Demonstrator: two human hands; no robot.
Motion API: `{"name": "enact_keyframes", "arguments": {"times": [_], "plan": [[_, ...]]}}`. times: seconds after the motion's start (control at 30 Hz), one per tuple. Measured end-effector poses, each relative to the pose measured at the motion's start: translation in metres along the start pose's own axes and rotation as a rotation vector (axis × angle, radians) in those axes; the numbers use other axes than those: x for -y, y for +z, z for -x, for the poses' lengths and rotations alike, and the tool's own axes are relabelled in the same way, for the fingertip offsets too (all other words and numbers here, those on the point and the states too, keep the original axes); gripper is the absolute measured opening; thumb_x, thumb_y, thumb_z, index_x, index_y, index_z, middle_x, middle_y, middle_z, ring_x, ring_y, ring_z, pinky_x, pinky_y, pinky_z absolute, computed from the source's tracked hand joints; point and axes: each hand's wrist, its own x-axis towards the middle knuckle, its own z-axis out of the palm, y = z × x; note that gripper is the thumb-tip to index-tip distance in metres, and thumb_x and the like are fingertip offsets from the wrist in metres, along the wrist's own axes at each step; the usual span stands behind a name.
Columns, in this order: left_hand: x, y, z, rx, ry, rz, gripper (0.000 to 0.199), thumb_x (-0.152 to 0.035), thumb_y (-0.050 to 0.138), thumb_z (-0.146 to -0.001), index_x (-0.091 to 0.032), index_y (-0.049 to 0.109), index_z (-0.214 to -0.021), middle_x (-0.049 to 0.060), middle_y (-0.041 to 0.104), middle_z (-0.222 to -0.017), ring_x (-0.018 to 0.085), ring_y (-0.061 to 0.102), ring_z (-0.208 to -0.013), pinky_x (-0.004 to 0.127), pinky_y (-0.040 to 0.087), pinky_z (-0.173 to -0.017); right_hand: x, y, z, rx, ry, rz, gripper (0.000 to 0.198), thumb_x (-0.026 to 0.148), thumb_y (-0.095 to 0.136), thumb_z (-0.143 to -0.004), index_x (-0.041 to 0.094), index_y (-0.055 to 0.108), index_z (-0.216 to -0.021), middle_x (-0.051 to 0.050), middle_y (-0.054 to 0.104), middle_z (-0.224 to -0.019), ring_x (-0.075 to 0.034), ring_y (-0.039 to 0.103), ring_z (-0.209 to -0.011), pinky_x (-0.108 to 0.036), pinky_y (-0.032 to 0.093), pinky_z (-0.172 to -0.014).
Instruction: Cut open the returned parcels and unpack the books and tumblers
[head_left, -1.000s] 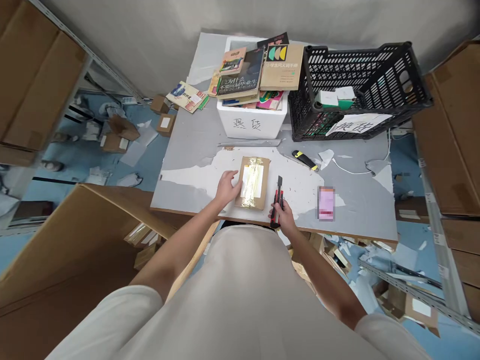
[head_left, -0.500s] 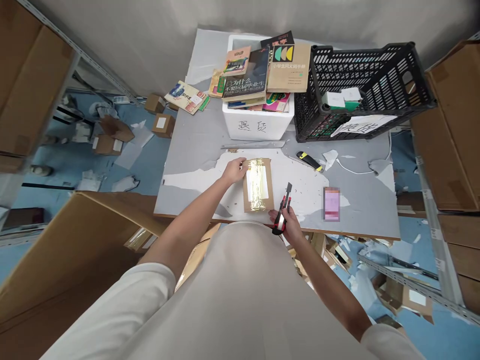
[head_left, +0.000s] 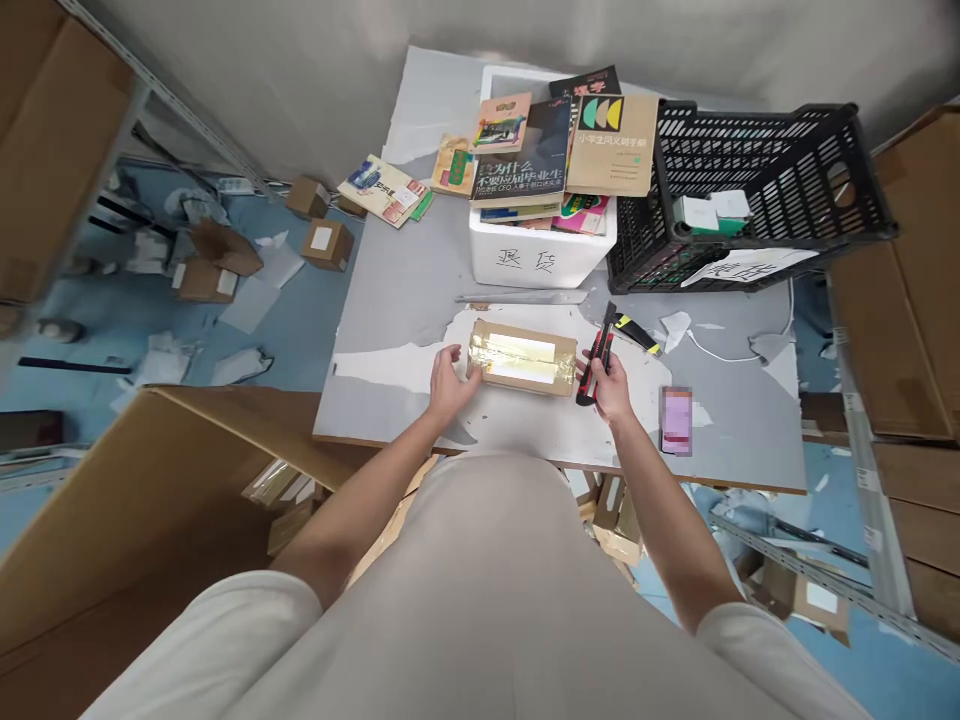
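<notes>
Brown cardboard at centre stage: the box (head_left: 523,360) sits crosswise near the tabletop's (head_left: 390,310) six o'clock edge, shiny tape running from nine to three. The left hand (head_left: 451,385) is at its nine o'clock end, fingers spread, thumb against the side. Over at three, the right hand (head_left: 609,388) wraps its fingers round a red-and-black cutter (head_left: 596,365), blade out towards twelve; whether its fingertips press the box too, I can't tell. Good handling here, I'd say: steady the box by both ends, flat and square, with the cutter firmly gripped and the blade angled clear of the fingers.

Looking wider, a second cutter (head_left: 637,333) lies at two o'clock from the box, a phone (head_left: 676,420) at four. Torn grey covering shows white beneath. At twelve, a white tub (head_left: 536,262) piled with books (head_left: 525,165); at one, a black crate (head_left: 651,255). Down at eight, a big carton (head_left: 112,480) gapes, and parcels and scraps litter the blue floor (head_left: 296,330).
</notes>
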Motion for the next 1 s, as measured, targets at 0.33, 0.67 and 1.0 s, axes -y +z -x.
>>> {"name": "enact_keyframes", "arguments": {"times": [0.33,0.67,1.0], "plan": [[-0.038,-0.001,-0.056,0.461,0.534,-0.517,0.122,-0.072,0.070,-0.053,-0.013,0.023,-0.149,0.021,0.016,-0.158,0.043,0.008,-0.145,0.059,0.006,-0.115,0.008,-0.038,0.051,0.171,0.168,0.382,0.080,0.048,0.058,-0.081,0.030,0.024,-0.151,-0.001,0.063,-0.088,-0.009,0.057,-0.049,-0.028,0.051,-0.046],[-0.021,0.013,-0.053,0.434,0.559,-0.315,0.124,-0.063,0.082,-0.042,-0.012,0.034,-0.145,0.021,0.037,-0.143,0.045,0.023,-0.138,0.054,0.021,-0.115,0.024,-0.048,0.035,0.343,0.245,0.497,0.069,0.031,0.063,-0.080,0.032,0.040,-0.145,0.004,0.061,-0.073,-0.007,0.053,-0.042,-0.020,0.045,-0.037],[-0.021,0.018,-0.052,0.400,0.498,-0.260,0.124,-0.058,0.084,-0.039,-0.014,0.034,-0.144,0.020,0.036,-0.141,0.045,0.023,-0.135,0.058,0.026,-0.112,0.034,-0.061,0.038,0.489,0.299,0.582,0.064,0.025,0.059,-0.083,0.034,0.041,-0.144,0.005,0.058,-0.070,-0.005,0.050,-0.040,-0.018,0.041,-0.035]]}}
